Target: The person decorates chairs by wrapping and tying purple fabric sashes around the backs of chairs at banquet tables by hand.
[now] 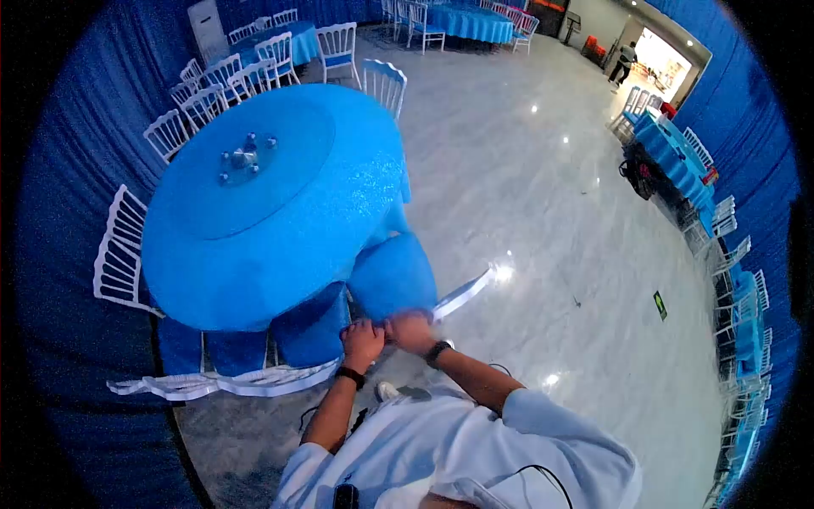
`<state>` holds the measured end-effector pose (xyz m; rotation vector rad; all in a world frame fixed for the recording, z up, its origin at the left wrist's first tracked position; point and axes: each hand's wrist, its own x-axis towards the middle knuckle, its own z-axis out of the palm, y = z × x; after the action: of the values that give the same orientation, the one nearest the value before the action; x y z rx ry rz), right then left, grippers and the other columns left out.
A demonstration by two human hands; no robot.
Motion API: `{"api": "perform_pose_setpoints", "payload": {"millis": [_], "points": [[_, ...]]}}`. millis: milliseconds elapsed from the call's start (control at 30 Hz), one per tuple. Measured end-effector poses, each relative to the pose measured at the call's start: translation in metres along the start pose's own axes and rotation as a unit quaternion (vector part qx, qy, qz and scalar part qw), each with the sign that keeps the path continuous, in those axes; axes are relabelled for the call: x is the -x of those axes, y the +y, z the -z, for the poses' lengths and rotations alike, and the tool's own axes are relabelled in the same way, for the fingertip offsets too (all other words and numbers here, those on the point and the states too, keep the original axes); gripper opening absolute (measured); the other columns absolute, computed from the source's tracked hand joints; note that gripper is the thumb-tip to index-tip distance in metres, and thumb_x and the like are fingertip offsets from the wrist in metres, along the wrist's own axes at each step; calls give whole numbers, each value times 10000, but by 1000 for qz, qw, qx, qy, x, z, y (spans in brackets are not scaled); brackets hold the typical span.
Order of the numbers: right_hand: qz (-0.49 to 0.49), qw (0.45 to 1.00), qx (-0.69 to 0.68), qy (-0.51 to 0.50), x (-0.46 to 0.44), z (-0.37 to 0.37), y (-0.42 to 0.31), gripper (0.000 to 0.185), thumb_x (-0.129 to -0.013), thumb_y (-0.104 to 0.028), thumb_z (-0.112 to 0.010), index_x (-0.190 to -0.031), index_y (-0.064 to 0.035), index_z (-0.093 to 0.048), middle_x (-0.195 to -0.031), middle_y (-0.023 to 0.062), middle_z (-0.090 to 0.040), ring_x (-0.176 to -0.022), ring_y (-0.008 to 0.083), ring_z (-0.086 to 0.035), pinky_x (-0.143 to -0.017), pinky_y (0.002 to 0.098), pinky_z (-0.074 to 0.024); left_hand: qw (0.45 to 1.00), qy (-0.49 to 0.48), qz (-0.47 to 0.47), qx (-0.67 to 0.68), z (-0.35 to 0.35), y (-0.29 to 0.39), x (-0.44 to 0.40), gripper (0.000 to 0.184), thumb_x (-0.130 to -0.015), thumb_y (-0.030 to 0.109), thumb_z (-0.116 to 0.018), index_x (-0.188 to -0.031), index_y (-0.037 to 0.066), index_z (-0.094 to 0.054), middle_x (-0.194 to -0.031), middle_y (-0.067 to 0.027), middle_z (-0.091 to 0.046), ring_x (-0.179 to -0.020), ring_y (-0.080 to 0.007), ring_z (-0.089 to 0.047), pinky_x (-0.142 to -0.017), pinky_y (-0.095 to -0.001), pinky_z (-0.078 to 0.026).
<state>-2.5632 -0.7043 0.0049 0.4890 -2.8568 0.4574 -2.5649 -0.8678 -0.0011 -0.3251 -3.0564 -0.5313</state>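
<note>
Just in front of my body is a white chair with a blue seat (392, 273). Its white back rail (465, 293) sticks out to the right of my hands. My left hand (363, 343) is closed over the near edge of this chair, fingers curled down. Close beside it, my right hand (412, 331) also grips the chair back; it is slightly blurred and its fingertips are hidden. The seat's far side meets the hanging cloth of a round blue table (339, 246).
More chairs with blue seats (309, 327) stand to the left, their white backs (246, 383) in a row. A glass turntable with small glassware (244, 159) tops the table. Other tables (471, 21) and chairs line the hall. A person (625, 63) is near the far doorway.
</note>
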Motion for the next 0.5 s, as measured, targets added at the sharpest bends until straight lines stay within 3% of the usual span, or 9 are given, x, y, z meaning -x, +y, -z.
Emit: {"api": "perform_pose_setpoints", "payload": {"millis": [33,67,133,200,267,300,400,433,500], "points": [[-47,994,-16,-95,-3,28,-1,304,-897,-322,-472,-831,-77,-639,-788,169,-653,-739,350,-626,-726,504,-463,1000,-2,-24,8,-6,3,-5,305,-865,306,-472,-831,34,-606,-828,-184,-653,-821,-393,-625,-692,-591,-434],[-41,995,-16,-93,-3,29,10,304,-897,-322,-472,-831,-77,-639,-788,169,-653,-739,350,-626,-726,504,-463,1000,3,-19,7,-12,5,-6,305,-865,306,-472,-831,34,-606,-828,-184,-653,-821,-393,-625,-692,-591,-434],[-24,996,11,-82,5,22,38,273,-873,-298,-501,-778,-83,-641,-765,156,-652,-732,337,-624,-708,476,-467,995,17,-95,15,-21,22,-9,318,-890,298,-452,-827,31,-612,-784,-173,-645,-757,-387,-623,-690,-598,-416],[-24,998,-4,-55,11,24,72,258,-858,-268,-515,-725,-75,-625,-750,151,-646,-719,328,-619,-693,467,-459,997,14,-65,25,-29,44,-17,338,-914,293,-428,-797,40,-620,-758,-165,-649,-717,-383,-623,-709,-596,-408],[-61,997,-19,-37,14,38,99,262,-859,-262,-515,-720,-62,-610,-736,138,-642,-722,328,-614,-698,465,-449,995,-31,-96,22,-27,70,-25,370,-931,306,-412,-774,43,-619,-732,-174,-645,-693,-383,-619,-675,-578,-423],[-14,999,-33,25,15,40,109,272,-862,-262,-512,-708,-53,-596,-716,132,-634,-720,328,-611,-707,461,-442,996,-38,-82,28,-34,82,-32,367,-930,299,-419,-761,39,-616,-721,-183,-641,-671,-387,-617,-639,-551,-443],[-9,1000,-4,-2,15,53,137,253,-857,-253,-514,-720,-64,-609,-709,131,-634,-717,326,-610,-724,452,-447,985,-106,-70,119,-51,111,-52,339,-918,289,-441,-797,26,-618,-740,-192,-644,-681,-391,-622,-629,-531,-464],[-11,999,-38,31,12,63,144,255,-847,-254,-521,-696,-72,-617,-690,131,-633,-701,328,-610,-740,446,-456,987,-51,-117,94,-64,116,-55,306,-905,272,-459,-835,21,-619,-778,-190,-652,-704,-403,-628,-654,-541,-469],[-25,998,-47,33,7,60,169,285,-848,-269,-517,-669,-74,-622,-674,139,-638,-655,336,-605,-708,450,-462,987,-52,-109,103,-73,132,-70,296,-903,261,-455,-851,21,-620,-799,-195,-654,-706,-411,-629,-652,-536,-474]]}}
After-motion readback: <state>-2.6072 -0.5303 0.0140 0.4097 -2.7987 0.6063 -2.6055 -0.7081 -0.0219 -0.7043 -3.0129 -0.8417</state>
